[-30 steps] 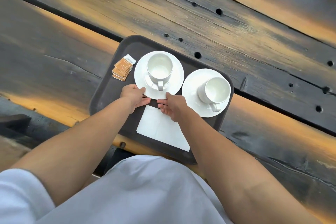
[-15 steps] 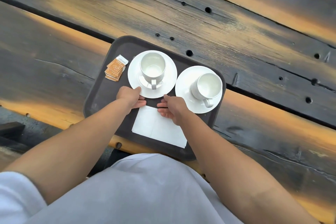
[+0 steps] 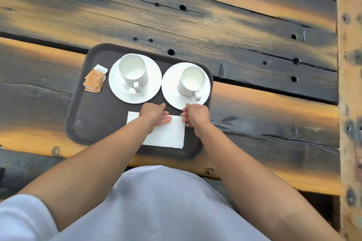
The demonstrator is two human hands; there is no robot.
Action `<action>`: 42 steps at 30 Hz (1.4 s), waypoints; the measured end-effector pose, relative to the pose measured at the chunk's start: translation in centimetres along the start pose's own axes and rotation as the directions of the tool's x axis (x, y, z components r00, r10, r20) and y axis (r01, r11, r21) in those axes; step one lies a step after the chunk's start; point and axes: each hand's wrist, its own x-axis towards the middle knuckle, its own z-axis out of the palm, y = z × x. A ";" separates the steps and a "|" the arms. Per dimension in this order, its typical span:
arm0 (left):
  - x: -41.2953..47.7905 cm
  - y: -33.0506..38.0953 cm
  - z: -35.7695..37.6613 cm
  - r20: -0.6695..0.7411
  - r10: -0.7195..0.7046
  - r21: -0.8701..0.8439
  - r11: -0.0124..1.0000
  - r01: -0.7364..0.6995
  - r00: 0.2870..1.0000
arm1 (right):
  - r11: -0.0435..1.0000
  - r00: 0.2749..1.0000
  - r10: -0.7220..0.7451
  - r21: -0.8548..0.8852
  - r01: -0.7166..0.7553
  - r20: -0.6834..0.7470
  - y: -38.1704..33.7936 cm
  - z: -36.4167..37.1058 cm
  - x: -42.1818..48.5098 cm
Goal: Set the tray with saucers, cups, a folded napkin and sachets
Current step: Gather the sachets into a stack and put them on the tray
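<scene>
on the tray (image 3: 92, 119), left cup (image 3: 132, 70) and right cup (image 3: 193, 80) stand on saucers (image 3: 152, 86) at the far side, sachets (image 3: 95, 80) far left, folded napkin (image 3: 168, 135) nearest. left hand (image 3: 154, 113) rests flat on the napkin, fingers relaxed; right hand (image 3: 196, 114) curls at its right edge, whether pinching i cannot tell.

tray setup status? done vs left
Done: left saucer and right saucer sit on the tray, carrying the left cup and right cup; sachets are stacked at its far-left corner. In hand: napkin lies on the tray's near side, left hand resting on it, right hand at its right edge, grip unclear. Left: likely only finishing or squaring the napkin.
</scene>
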 end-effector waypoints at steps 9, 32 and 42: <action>0.6 0.9 2.6 0.056 -0.012 0.088 0.996 0.007 0.998 | 0.925 0.942 -0.314 -0.261 0.275 -0.119 -0.6 -2.7 0.6; 1.4 1.3 2.5 0.064 -0.037 0.138 0.990 0.028 0.997 | 0.719 0.864 -0.502 -0.574 0.393 -0.038 -0.5 -0.2 0.0; 0.6 1.3 1.1 0.073 -0.053 0.073 0.996 0.048 0.996 | 0.719 0.920 -0.392 -0.625 0.304 -0.003 0.5 0.5 -1.1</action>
